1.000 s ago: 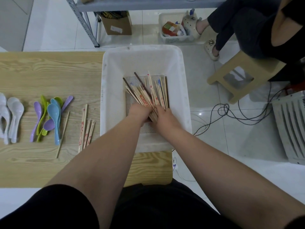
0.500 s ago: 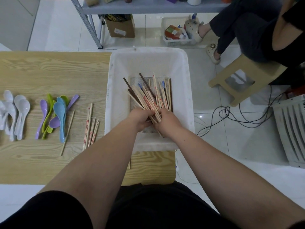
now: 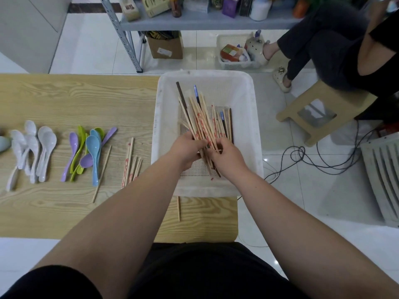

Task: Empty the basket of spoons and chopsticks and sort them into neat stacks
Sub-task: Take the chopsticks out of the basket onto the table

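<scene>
Wooden desk (image 3: 64, 100), white basket (image 3: 207, 74) at its right end. Both hands are inside it: left hand (image 3: 186, 147) and right hand (image 3: 229, 156), each grip clamped on one chopstick bundle (image 3: 201, 120), tips fanned far, probably gathered to lift together. White spoons (image 3: 32, 147), coloured spoons (image 3: 91, 147) and sorted chopsticks (image 3: 130, 162) lie left, grouped by kind.

In basket (image 3: 245, 93): left hand (image 3: 187, 150), right hand (image 3: 229, 156) grip chopsticks (image 3: 201, 117).
</scene>
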